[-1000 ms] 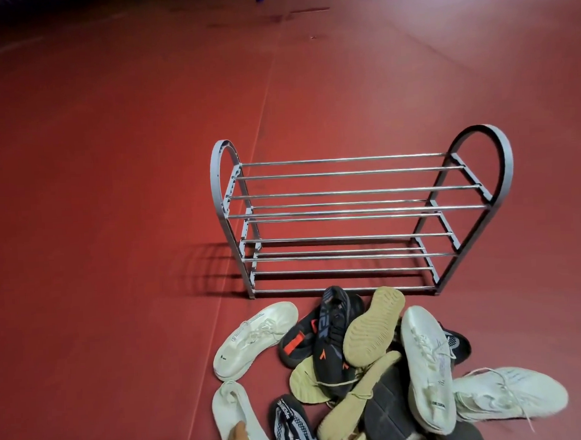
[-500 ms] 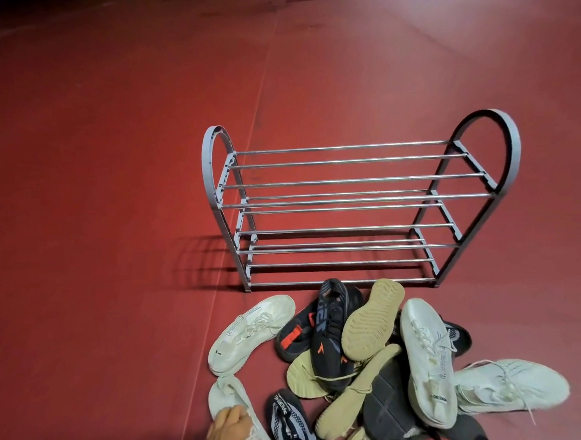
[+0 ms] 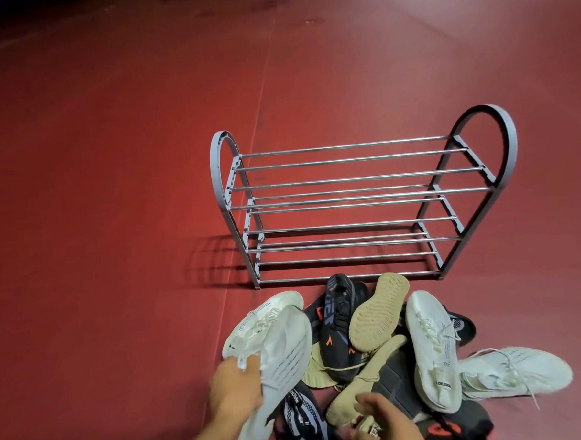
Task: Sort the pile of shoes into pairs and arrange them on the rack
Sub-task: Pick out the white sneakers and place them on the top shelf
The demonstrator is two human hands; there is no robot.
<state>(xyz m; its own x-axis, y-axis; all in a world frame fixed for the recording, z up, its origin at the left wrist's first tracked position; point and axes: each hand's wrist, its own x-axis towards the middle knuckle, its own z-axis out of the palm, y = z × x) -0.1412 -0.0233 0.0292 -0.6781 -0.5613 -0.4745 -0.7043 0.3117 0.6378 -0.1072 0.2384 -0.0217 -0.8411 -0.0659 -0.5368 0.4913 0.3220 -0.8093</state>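
Your right hand (image 3: 382, 423) sat low at the frame's edge, fingers curled among the pile of shoes (image 3: 373, 350); whether it gripped anything could not be told, its wrist cut off. Your left hand (image 3: 235, 386) was closed on a white sneaker (image 3: 279, 358), lifted sole-up beside the pile. The rack (image 3: 358, 199) stood bare just beyond, on a red floor (image 3: 113, 195) with dim far corners.

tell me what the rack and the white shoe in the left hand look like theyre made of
Rack: the cross bars look like polished metal, since they glint; the grey arched ends look matte, plastic or painted metal, hard to tell which.
White shoe gripped by the left hand: the upper looks like soft knit or mesh fabric, and the ridged sole looks like rubber or foam.
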